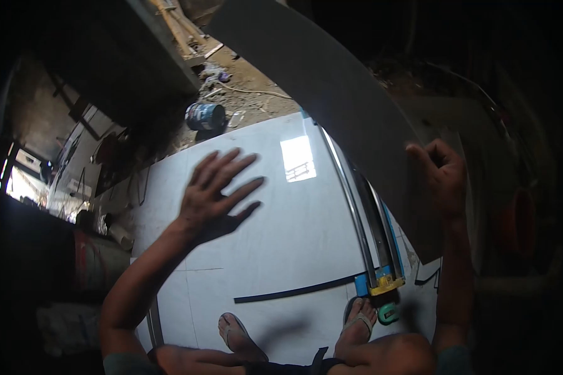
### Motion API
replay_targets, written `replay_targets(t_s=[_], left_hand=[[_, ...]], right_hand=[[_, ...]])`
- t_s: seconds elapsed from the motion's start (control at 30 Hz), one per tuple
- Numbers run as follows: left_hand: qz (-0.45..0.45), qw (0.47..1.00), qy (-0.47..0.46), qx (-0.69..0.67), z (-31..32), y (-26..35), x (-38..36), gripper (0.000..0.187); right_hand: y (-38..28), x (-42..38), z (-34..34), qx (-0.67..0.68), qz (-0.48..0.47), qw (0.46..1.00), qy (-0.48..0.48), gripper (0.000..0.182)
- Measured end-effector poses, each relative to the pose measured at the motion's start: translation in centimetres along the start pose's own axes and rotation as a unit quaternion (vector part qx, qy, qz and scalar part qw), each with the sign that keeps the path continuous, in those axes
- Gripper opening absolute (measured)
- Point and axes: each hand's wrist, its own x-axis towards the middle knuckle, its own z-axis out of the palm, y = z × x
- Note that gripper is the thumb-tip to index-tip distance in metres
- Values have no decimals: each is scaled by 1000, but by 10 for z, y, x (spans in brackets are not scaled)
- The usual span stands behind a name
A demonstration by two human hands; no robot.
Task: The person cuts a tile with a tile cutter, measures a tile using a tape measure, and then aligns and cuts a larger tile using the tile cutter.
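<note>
My left hand (219, 190) is in the air over the glossy white tiled floor (231, 244), fingers spread, holding nothing. At the right, my right hand (441, 178) grips the edge of a large, thin grey tile (350, 94), which stands tilted and reaches up past the top of the view. Some of its fingers are hidden. Beneath the tile lies a manual tile cutter (350, 194) with long metal rails and a yellow and blue end (385, 284). A green tape measure (388, 314) rests close to that end, beside my right foot.
A flat black strip (288, 293) runs across the floor in front of my feet. Farther off, a blue paint can (204, 117) stands near the floor's edge, by dirt and rubble (250, 87). A reddish bucket (522, 222) is in the shadow at the right.
</note>
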Motion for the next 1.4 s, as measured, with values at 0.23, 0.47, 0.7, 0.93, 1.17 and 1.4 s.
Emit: replay_targets(t_s=[0.23,0.47,0.7,0.93,1.17,1.4], left_hand=[[40,994,-101,14,-14,39,-9,78],[21,995,-71,-65,28,44,-80,95],[-56,997,-34,-49,53,45,-143,96],[-129,953,-193,-195,21,10,-178,98],[-277,911,-199,-231,20,-16,-243,96],[-452,862,-195,-123,-6,-52,-356,101]], right_hand=[[-14,-39,66,-116,1,977,-181,44],[-16,-89,141,-125,-7,944,-304,40],[-29,-91,191,-123,-14,904,-410,41],[-59,-72,251,-214,-68,836,-501,43],[-106,-138,286,23,-494,750,-440,29],[-24,-269,287,28,-373,599,-708,25]])
